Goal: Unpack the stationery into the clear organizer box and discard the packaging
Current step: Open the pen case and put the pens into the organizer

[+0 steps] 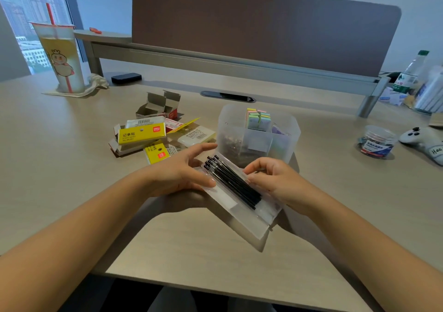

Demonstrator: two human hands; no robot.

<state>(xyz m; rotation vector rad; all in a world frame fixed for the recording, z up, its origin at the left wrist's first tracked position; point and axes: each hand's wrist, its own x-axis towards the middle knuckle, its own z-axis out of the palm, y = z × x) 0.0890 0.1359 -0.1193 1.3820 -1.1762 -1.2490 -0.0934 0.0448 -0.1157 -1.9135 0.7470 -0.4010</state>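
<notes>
Well, a pale wooden desk meets a brown divider, apparently fabric.

Black refills in a clear case; yellow packets; pastel notes; red-striped cup; beige desk; brown divider.

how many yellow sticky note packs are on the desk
2: the larger yellow pack lies left of the clear organizer box, and a smaller yellow pack sits just in front of it. Others may be hidden in the pile.

organizer box: clear frosted plastic | desk: matt wood-look | refill case: translucent plastic
</notes>
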